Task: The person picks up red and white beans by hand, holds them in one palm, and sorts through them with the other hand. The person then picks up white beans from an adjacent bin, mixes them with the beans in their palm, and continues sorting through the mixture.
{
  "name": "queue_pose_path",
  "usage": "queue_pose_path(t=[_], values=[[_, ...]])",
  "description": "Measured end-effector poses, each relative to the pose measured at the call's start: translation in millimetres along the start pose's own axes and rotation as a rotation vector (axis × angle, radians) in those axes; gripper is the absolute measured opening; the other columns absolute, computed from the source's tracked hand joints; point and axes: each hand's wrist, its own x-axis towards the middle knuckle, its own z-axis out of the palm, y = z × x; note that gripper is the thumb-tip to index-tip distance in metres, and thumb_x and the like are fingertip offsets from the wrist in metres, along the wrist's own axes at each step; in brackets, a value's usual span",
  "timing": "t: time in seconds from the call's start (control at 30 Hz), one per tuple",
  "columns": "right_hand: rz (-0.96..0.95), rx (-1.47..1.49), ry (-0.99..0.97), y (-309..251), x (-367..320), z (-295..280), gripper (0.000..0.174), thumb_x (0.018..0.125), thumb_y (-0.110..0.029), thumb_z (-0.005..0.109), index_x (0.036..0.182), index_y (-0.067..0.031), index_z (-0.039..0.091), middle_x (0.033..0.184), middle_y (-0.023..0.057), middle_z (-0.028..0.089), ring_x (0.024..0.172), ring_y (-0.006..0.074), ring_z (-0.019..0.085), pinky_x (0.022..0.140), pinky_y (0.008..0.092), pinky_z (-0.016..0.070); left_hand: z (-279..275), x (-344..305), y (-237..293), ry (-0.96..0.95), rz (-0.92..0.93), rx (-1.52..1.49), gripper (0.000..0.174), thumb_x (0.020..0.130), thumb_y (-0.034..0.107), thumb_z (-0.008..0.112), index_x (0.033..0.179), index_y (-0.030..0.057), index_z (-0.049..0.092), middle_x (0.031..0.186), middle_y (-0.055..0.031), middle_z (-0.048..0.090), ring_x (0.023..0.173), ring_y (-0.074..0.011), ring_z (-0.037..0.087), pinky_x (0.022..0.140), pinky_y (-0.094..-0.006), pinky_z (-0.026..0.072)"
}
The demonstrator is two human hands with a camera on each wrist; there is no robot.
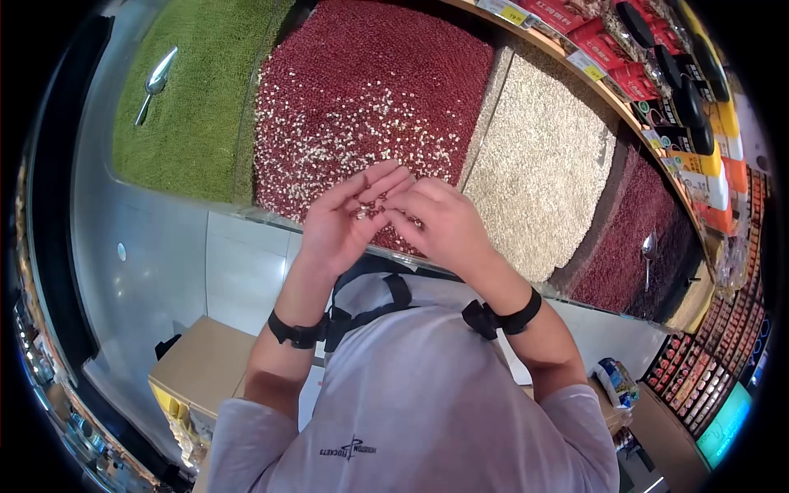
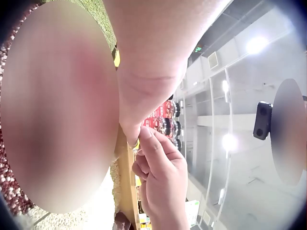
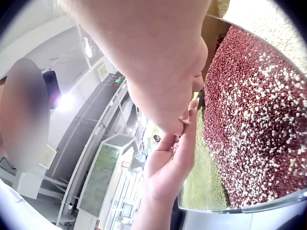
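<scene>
Above the bin of dark red beans (image 1: 370, 66), strewn with white grains (image 1: 329, 152), both hands meet. The left hand (image 1: 337, 226) is palm up with its fingers extended; a few pale and red bits show between its thumb and fingers. Bent over it from the right, the right hand (image 1: 448, 226) has its fingertips at the left fingers. In the left wrist view the thumb and forefinger of the right hand (image 2: 163, 175) come together at the left hand's edge; whether they pinch a grain is hidden. The right wrist view shows the left hand (image 3: 168, 167) under the right one.
Green beans (image 1: 189, 99) with a metal scoop (image 1: 156, 82) lie at the left. Pale grain (image 1: 542, 156) fills the bin to the right, beyond it dark red grain (image 1: 633, 222) with another scoop (image 1: 649, 248). Packaged goods (image 1: 608, 49) line the upper right shelf; a cardboard box (image 1: 201, 361) is lower left.
</scene>
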Motion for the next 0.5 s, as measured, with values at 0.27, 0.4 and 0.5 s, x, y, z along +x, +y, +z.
queue_pose_path(t=[0.27,0.4,0.5], values=[[0.113,0.017,-0.213,-3,13,-15,0.011,0.080,-0.009,0.074,0.088,-0.0063,0.066,0.082,0.0088,0.062,0.070,0.0251,0.064,0.063,0.0363,0.0527,9,1,2,0.020,-0.018,0.024,0.048,0.103,0.019,0.039,0.142,-0.0096,0.044,0.140,-0.0231,0.055,0.127,-0.0289,0.057,0.109,-0.0414,0.0460],[0.109,0.029,-0.306,-1,27,-19,0.013,0.081,-0.015,0.071,0.084,-0.0059,0.062,0.085,0.0095,0.064,0.080,0.0294,0.065,0.071,0.0393,0.0549,0,6,-1,0.048,0.023,0.052,0.046,0.103,0.018,0.037,0.137,-0.0115,0.048,0.137,-0.0226,0.057,0.128,-0.0292,0.055,0.108,-0.0428,0.0459],[0.215,0.122,-0.351,2,31,-23,0.011,0.081,-0.013,0.070,0.086,-0.0059,0.063,0.084,0.0094,0.062,0.077,0.0284,0.064,0.070,0.0366,0.0543,6,8,3,0.146,0.101,0.051,0.045,0.103,0.016,0.037,0.135,-0.0134,0.047,0.135,-0.0251,0.057,0.128,-0.0320,0.055,0.108,-0.0436,0.0471]])
